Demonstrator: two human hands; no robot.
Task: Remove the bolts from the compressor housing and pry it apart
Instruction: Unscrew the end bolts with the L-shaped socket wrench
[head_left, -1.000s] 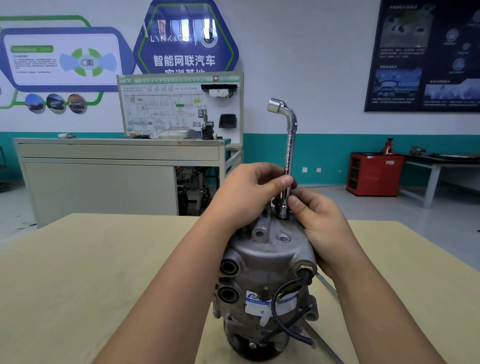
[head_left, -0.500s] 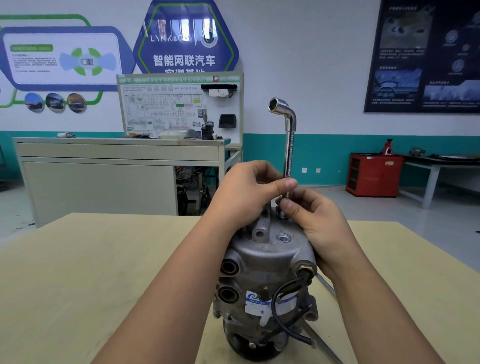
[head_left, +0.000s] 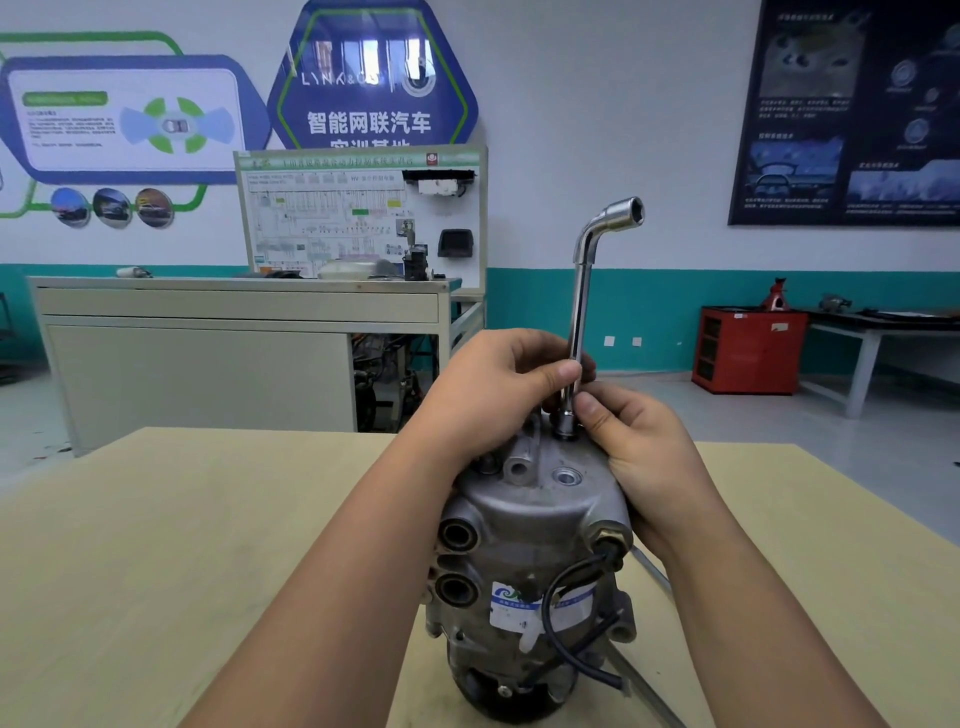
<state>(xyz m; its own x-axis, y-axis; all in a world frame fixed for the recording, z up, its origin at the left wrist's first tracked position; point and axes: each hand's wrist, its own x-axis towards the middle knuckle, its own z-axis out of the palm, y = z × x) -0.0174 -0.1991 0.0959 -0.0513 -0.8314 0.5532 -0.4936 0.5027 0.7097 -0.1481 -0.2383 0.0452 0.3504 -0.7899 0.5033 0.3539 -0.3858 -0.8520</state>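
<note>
Automotive training workshop; wiring-diagram board (head_left: 358, 218); red cabinet (head_left: 748, 351)

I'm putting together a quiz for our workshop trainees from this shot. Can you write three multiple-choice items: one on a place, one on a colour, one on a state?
1. Where does the lower end of the socket wrench sit?
A) on top of the compressor
B) in a vise
C) in a toolbox

2. What colour is the cabinet by the far wall?
A) yellow
B) red
C) white

3. How does the left hand meet the wrench?
A) it hangs clear of it
B) it lies flat on its bent end
C) it pinches its shaft

Answers:
1 A: the wrench stands upright with its socket end on the housing top, and the right hand has its thumb against that end.
2 B: its body is plainly red against the teal wall band.
3 C: thumb and fingers close on the shaft above the housing.
</note>
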